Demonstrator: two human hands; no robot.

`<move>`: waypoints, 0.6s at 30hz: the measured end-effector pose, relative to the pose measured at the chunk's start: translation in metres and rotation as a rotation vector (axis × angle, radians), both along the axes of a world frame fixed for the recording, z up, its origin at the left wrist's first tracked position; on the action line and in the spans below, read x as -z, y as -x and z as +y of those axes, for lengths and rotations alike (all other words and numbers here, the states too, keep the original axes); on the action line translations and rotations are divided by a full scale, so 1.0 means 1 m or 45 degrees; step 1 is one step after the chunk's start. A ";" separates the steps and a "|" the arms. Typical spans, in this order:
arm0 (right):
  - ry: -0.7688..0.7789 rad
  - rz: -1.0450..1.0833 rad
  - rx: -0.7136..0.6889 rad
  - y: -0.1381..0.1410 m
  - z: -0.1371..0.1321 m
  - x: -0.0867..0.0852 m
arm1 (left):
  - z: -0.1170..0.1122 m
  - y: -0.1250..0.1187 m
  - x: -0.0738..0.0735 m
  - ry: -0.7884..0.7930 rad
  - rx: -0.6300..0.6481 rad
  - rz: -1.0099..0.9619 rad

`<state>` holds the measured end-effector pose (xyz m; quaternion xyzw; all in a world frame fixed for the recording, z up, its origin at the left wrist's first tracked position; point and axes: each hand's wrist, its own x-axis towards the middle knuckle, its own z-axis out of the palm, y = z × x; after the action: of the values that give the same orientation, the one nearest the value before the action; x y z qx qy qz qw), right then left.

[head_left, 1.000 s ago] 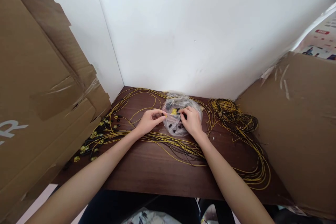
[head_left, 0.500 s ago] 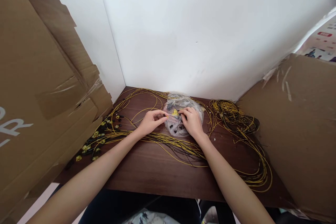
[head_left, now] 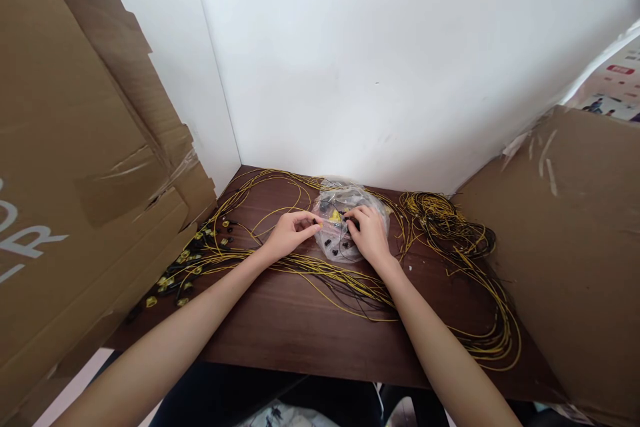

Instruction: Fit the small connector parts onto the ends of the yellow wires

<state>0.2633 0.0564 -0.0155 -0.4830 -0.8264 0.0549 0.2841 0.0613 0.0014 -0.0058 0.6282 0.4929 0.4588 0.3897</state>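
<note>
Two of your hands, left hand [head_left: 287, 235] and right hand [head_left: 369, 235], pinch small connectors over the plastic bag [head_left: 340, 203]; the cardboard box [head_left: 75, 167] reads partly "R".

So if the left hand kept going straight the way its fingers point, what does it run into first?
The left hand points right, toward the clear plastic bag of small parts. It would likely meet the small yellow piece at its fingertips, then the right hand just beyond. Depth there is hard to judge.
</note>
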 end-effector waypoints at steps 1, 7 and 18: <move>0.009 0.004 -0.013 0.000 0.000 -0.001 | 0.000 0.000 0.000 0.000 0.002 -0.002; 0.007 0.044 -0.048 0.000 0.000 -0.001 | 0.000 0.000 0.001 0.000 0.011 -0.014; -0.038 0.550 -0.139 0.008 -0.015 -0.016 | 0.000 0.001 0.000 -0.041 -0.003 0.070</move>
<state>0.2550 0.0416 0.0006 -0.4102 -0.7721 0.1601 0.4582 0.0598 0.0017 -0.0059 0.6461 0.4968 0.4497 0.3653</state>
